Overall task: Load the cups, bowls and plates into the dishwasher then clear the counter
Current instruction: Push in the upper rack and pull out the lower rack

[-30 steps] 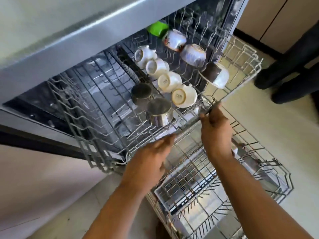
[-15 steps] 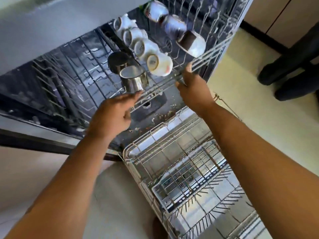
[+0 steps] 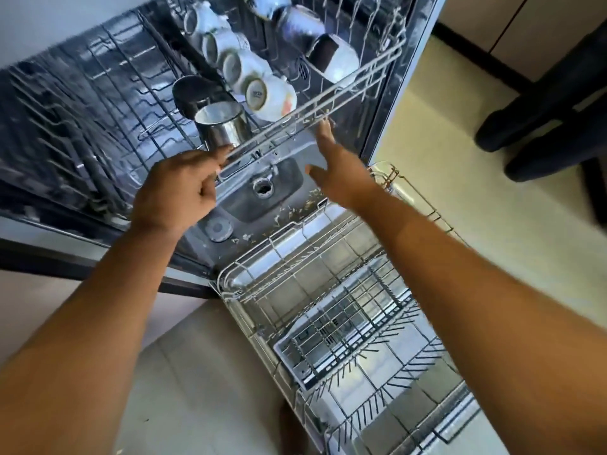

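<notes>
1. Since half a second ago, the grey wire upper rack [image 3: 315, 108] has slid further back into the stainless dishwasher [image 3: 397, 103]. Its front rail now sits just about at the tub opening.
2. The right hand [image 3: 341, 172] is flat and relaxed, with one straight fingertip touching the rail. It's a push rather than a grab, which makes sense for nudging a rack home.
3. The left hand [image 3: 177, 192] has its fingers half curled with the tips against the rail's left end. I honestly can't tell if it's pinching the wire or just pressing on it.
4. The white ceramic cups [image 3: 266, 95] sit tilted in a row in that rack. The two shiny steel tumblers [image 3: 223, 126] are just left of them and a brown-and-white cup [image 3: 335, 57] is to the right. Tilting them probably lets the water drain off.
5. The grey wire lower rack [image 3: 230, 277] is pulled right out over the door. I can't see any plates or bowls in it, so my guess is that's the next load.
6. Food scraps [image 3: 295, 213] lie on the tub floor near the round filter [image 3: 262, 188].
7. Big dark shapes [image 3: 542, 119] stand on the floor to the right, well apart from the racks. I can't tell what they are.
</notes>
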